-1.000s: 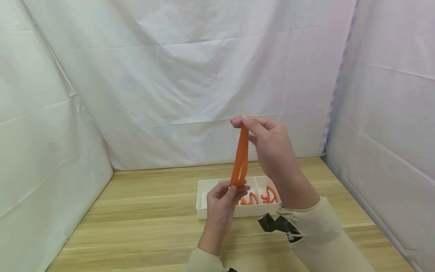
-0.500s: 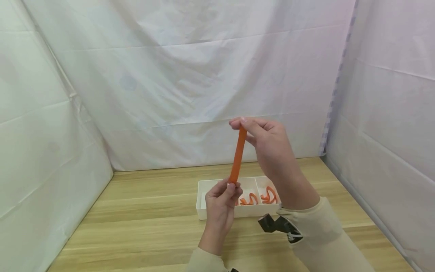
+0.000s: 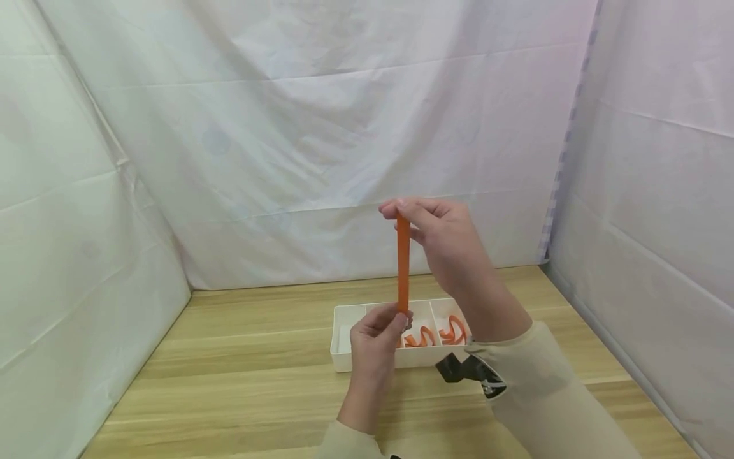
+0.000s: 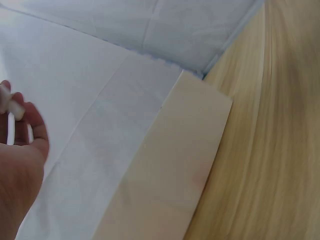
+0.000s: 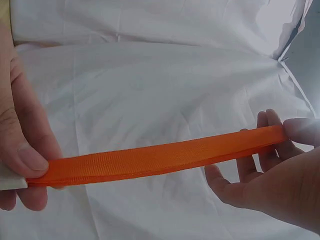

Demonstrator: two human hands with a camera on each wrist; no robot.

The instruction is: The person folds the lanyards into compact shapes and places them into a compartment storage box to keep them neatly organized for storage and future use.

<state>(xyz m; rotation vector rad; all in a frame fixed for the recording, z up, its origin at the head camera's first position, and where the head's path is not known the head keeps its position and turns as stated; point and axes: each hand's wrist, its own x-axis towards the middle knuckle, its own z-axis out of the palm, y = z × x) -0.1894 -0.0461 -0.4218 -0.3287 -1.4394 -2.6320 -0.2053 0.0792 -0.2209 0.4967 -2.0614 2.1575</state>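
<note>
A folded orange ribbon (image 3: pixel 404 264) is stretched nearly upright between the two hands, above the front of the white box. My right hand (image 3: pixel 450 239) pinches its upper end between thumb and fingers. Lower down, my left hand (image 3: pixel 375 344) pinches the other end. The right wrist view shows the ribbon (image 5: pixel 160 154) taut, its layers lying together, with the left hand's thumb (image 5: pixel 31 157) pressed on it beside a small white piece (image 5: pixel 12 183). White bits (image 4: pixel 15 111) also show at the left hand's fingers in the left wrist view, where no orange is visible.
A white divided box (image 3: pixel 430 358) stands on the wood-grain table (image 3: pixel 229 376), partly hidden by the left hand. Curled orange ribbons (image 3: pixel 454 330) lie in its right-hand compartments. White curtains (image 3: pixel 344 140) surround the table at the back and sides. A black wrist camera (image 3: pixel 450 368) sits at the right cuff.
The ribbon's open loop has closed into one narrow band. It has swung from slanting to almost vertical, as the right hand shifted slightly left and the left hand slightly right.
</note>
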